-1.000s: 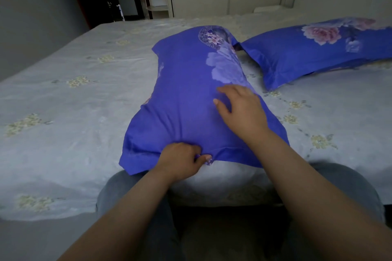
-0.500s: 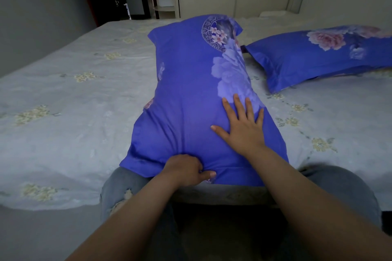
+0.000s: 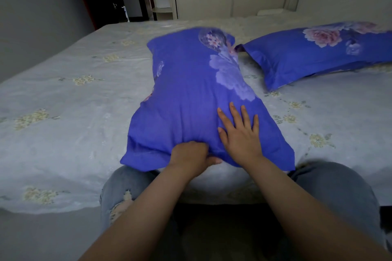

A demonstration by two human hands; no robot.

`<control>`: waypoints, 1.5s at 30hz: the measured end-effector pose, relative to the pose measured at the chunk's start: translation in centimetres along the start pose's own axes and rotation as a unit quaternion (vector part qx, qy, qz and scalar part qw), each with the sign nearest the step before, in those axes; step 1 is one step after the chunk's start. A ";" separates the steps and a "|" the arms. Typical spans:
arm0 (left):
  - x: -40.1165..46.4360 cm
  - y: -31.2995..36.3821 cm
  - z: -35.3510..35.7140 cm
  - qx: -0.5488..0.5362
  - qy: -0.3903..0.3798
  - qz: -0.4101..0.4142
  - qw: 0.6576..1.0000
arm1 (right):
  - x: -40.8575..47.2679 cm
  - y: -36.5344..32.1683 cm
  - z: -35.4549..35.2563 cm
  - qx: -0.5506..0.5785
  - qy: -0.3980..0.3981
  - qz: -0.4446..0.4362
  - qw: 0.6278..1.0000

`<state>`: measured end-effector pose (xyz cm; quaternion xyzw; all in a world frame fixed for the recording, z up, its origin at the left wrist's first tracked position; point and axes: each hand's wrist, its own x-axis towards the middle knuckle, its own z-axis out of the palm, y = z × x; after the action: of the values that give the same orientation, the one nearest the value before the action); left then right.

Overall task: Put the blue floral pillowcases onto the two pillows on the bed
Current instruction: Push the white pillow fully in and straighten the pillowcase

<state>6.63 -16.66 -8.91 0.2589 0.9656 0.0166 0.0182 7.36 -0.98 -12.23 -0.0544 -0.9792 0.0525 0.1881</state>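
Near pillow (image 3: pixel 216 172) lies lengthwise on the bed (image 3: pixel 63 112), its near end at the bed's edge against the person's knees. Its case (image 3: pixel 191 91) covers nearly all of it; a white bulge of pillow shows below the hem. Far end of the case is blurred, so probably in motion.

Left hand (image 3: pixel 192 158): fingers curled, thumb out, pinching a bunch of hem at the middle of the opening. Right hand (image 3: pixel 240 133): flat, fingers straight and spread, pressing down on the case just above the hem.

Second pillow (image 3: pixel 318 53) lies well apart to the right near the headboard, already cased as far as I can see; its far end runs out of view.

Step in hand, by my reading: seating the last of the pillow into the case.

Risks from here:
- Hem held at one point only. A pull there could drag the middle down while the corners lag, leaving the case skewed and the filling bunched at one side.
- Flat right hand pins cloth to pillow. If it presses while the left pulls, the cloth may not slide and the seam takes the strain.
- Pillow end overhangs the bed edge. A hard tug toward the knees could tip it to the floor.
- Left corner of the hem looks folded under; could stay tucked in.
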 end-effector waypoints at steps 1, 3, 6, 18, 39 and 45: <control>0.1 0.4 -0.7 -0.019 0.053 0.009 0.998 | -0.3 0.2 0.2 0.000 -0.002 -0.010 1.000; 0.8 1.1 -1.6 -0.056 0.246 0.042 0.967 | -0.4 0.2 -0.6 0.013 0.001 -0.012 1.000; 2.9 1.2 -1.4 -0.064 0.367 0.082 0.924 | 1.0 -0.9 -3.9 -0.008 0.022 0.034 0.999; 1.7 -8.4 3.9 -0.138 0.101 -0.189 0.967 | 0.5 4.6 -0.9 0.290 -0.019 0.328 0.899; 3.7 3.1 2.3 -0.948 -0.025 -0.179 0.264 | 4.8 1.2 -4.5 0.592 -0.013 0.046 0.805; 1.9 -1.2 3.1 -0.690 0.254 -0.359 0.575 | 5.3 -0.7 -2.9 0.532 -0.047 0.003 0.845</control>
<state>4.55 -16.74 -12.09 -0.2142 0.6413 0.7351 -0.0501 3.46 -0.74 -7.50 0.0540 -0.8087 0.5684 0.1417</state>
